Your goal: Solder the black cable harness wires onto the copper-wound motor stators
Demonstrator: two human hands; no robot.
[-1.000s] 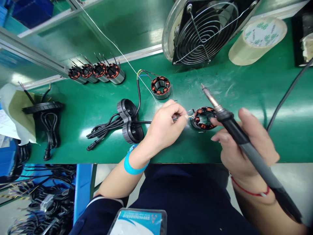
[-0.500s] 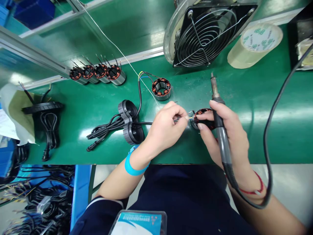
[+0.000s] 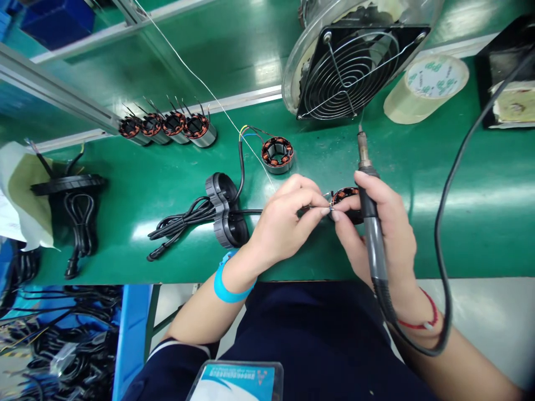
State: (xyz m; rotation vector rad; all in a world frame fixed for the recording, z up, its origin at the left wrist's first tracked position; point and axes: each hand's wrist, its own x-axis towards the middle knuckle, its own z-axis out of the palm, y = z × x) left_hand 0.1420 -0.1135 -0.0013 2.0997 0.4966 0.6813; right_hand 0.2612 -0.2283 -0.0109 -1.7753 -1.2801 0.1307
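My left hand [image 3: 290, 220] is closed, its thumb and forefinger pinching the end of a black cable [image 3: 252, 211] by thin wires. My right hand [image 3: 388, 234] holds a soldering iron [image 3: 373, 231] against its palm, tip pointing away from me. Its thumb and a fingertip meet the wire ends beside my left fingertips. Partly covered by these fingers, a copper-wound stator [image 3: 345, 194] lies on the bench. The cable runs left through a black plastic double-ring part [image 3: 229, 209]. A second stator [image 3: 277, 155], wired to another cable, sits farther back.
Several stators [image 3: 199, 129] line the back left. A caged fan [image 3: 346, 78] and a tape roll [image 3: 426, 89] stand behind my hands. Thin pale wire [image 3: 209, 92] slants down toward my left hand. The iron's cord [image 3: 441, 223] loops at right. Cables fill a blue bin [image 3: 132, 334] lower left.
My left fingertips have shifted slightly right, up to my right fingertips at the wire ends. The right thumb and finger have drawn closer together, with the soldering iron still in that hand.
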